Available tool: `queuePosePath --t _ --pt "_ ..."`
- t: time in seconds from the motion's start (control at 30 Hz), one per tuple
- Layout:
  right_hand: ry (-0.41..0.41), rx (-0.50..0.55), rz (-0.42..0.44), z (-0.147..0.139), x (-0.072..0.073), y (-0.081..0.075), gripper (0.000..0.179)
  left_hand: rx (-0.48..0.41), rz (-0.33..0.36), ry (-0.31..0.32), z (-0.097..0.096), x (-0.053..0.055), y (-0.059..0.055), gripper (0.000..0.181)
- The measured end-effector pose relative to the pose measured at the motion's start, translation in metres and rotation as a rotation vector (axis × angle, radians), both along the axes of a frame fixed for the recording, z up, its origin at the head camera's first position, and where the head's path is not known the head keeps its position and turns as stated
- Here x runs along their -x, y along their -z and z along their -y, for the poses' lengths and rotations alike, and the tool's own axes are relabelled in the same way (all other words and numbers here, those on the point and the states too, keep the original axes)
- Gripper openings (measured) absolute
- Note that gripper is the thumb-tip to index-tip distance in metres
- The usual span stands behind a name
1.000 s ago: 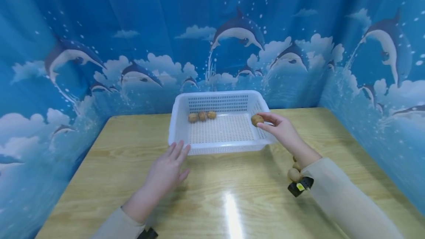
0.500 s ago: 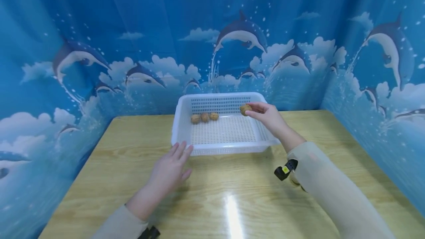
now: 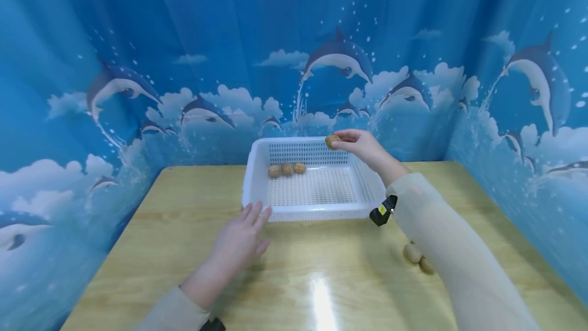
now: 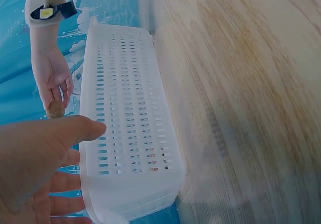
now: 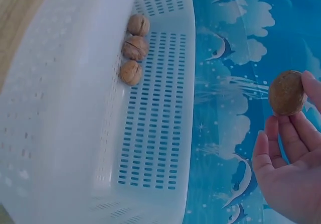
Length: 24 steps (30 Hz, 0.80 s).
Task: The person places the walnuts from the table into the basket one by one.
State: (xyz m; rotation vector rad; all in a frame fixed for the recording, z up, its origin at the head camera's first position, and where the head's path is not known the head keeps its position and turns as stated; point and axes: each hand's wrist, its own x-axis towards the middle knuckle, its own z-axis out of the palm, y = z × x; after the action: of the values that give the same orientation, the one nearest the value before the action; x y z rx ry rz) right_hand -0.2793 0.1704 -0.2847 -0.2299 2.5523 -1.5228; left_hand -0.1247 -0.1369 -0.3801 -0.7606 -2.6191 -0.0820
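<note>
A white slotted plastic basket point(image 3: 312, 213) stands on the table with three walnuts point(image 5: 134, 48) in a row inside it, at its left in the head view. Above the basket's back part, my right hand point(image 3: 363, 148) pinches another walnut point(image 5: 287, 92) between thumb and fingertips. My left hand point(image 3: 238, 236) lies at the basket's front left corner, fingers straight and fingertips right at the rim. In the left wrist view, the left thumb point(image 4: 90, 129) overlaps the slotted basket wall, and the raised right hand point(image 4: 51, 78) with its walnut shows beyond.
More walnuts point(image 3: 412, 253) lie on the wooden table point(image 3: 184, 208) to the right, partly hidden under the right sleeve point(image 3: 441, 223). A blue dolphin-print curtain point(image 3: 229, 65) hangs right behind the basket and along both sides.
My right hand has moved left and upward with the walnut, from the basket's right side to above its back. The left hand has stayed at the front left corner.
</note>
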Motion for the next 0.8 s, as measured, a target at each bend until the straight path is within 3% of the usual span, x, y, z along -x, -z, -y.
queuePosePath --t 0.47,0.8 --pt "-0.051 -0.156 0.056 0.002 0.030 0.002 0.062 -0.009 0.005 0.001 -0.001 -0.003 0.003 0.069" --pt "-0.093 -0.256 0.076 0.006 0.057 0.019 0.054 -0.023 -0.030 0.013 -0.001 0.000 0.002 0.070"
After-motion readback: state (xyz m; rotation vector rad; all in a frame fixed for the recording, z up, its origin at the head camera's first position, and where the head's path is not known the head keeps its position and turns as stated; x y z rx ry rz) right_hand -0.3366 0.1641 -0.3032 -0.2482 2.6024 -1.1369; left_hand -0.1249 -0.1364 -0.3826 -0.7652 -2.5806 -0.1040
